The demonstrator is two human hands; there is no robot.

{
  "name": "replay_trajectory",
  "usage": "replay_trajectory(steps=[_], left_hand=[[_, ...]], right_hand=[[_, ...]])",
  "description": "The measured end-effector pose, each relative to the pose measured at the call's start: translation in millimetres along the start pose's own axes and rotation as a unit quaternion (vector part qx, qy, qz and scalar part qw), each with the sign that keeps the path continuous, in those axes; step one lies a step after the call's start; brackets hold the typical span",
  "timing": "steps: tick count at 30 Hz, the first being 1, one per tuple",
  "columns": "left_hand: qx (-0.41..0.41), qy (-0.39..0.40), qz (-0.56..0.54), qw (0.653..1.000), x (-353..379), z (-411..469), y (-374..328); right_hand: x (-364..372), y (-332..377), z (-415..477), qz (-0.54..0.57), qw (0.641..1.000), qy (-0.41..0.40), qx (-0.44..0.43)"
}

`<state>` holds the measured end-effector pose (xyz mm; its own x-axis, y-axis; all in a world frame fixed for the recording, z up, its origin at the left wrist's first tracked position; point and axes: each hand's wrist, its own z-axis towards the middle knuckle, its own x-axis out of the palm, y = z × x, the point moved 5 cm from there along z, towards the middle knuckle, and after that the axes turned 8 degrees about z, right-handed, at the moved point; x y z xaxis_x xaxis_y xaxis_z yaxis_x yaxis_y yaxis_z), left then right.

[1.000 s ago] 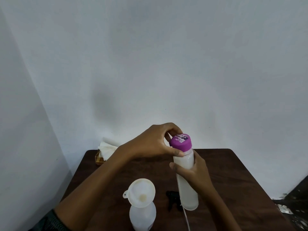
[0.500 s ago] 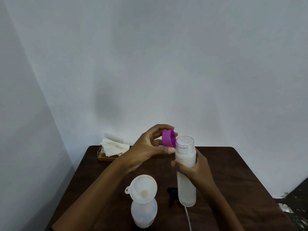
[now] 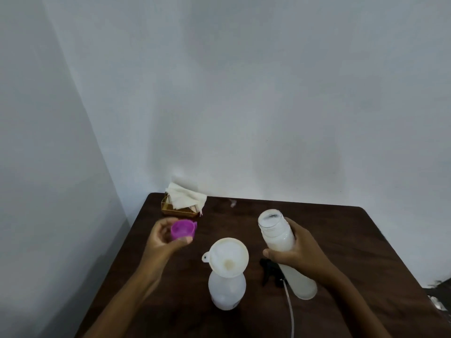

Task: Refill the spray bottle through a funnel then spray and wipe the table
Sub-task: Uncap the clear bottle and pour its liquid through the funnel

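Your left hand [image 3: 163, 237] pinches the purple cap [image 3: 183, 229]; your right hand [image 3: 296, 252] clasps the opened refill bottle [image 3: 280, 240]. The funnel [image 3: 228, 257] sits in the spray bottle [image 3: 227, 292]; pouring, spraying and wiping remain.

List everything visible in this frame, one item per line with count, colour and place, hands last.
table: 1, dark brown wood, in the corner against white walls
tissue holder: 1, gold wire, white tissues inside, far left corner of table
spray bottle: 1, translucent white, near centre, open-necked
funnel: 1, white, seated in spray bottle neck
refill bottle: 1, clear with milky liquid, uncapped, right of funnel
cap: 1, purple, left of funnel
spray head: 1, black with pale dip tube, lying on table behind refill bottle
left hand: holds cap
right hand: holds refill bottle
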<state>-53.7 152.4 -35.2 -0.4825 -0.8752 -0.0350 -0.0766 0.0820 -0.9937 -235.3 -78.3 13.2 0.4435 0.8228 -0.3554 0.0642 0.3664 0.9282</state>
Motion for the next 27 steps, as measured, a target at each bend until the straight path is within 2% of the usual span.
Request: replay_trajectory(steps=[3, 7, 11, 15, 17, 19, 22, 24, 27], left_hand=[[-0.052, -0.010, 0.106, 0.993, -9.1, -6.7, 54.5], [-0.111, 0.022, 0.146, 0.983, -2.1, -16.1, 116.6], [-0.104, 0.045, 0.248, 0.962, -0.6, -17.5, 151.4], [-0.059, 0.036, 0.406, 0.911, -7.4, -20.3, 166.1], [-0.055, 0.022, 0.443, 0.894, -7.7, -21.9, 166.3], [-0.069, 0.024, 0.460, 0.885, -8.2, -22.2, 165.8], [-0.083, 0.102, 0.447, 0.885, -1.5, -22.9, 153.8], [-0.036, 0.143, 0.417, 0.897, 8.6, -21.6, 125.3], [0.074, 0.147, 0.372, 0.913, 24.2, -20.2, 68.3]], right_hand=[[6.7, -11.3, 0.3, -0.047, 0.998, 0.037, 0.020], [12.8, -19.6, 1.1, -0.075, 0.994, 0.069, 0.029], [16.8, -23.5, 1.5, -0.086, 0.993, 0.077, 0.032], [22.5, -24.9, 2.3, -0.103, 0.990, 0.092, 0.035], [23.7, -24.8, 2.6, -0.106, 0.989, 0.095, 0.038], [23.7, -24.6, 3.2, -0.108, 0.989, 0.097, 0.041], [23.9, -23.0, 4.6, -0.117, 0.987, 0.104, 0.040], [22.9, -21.9, 6.0, -0.122, 0.986, 0.108, 0.043], [21.0, -20.8, 8.1, -0.134, 0.983, 0.114, 0.047]])
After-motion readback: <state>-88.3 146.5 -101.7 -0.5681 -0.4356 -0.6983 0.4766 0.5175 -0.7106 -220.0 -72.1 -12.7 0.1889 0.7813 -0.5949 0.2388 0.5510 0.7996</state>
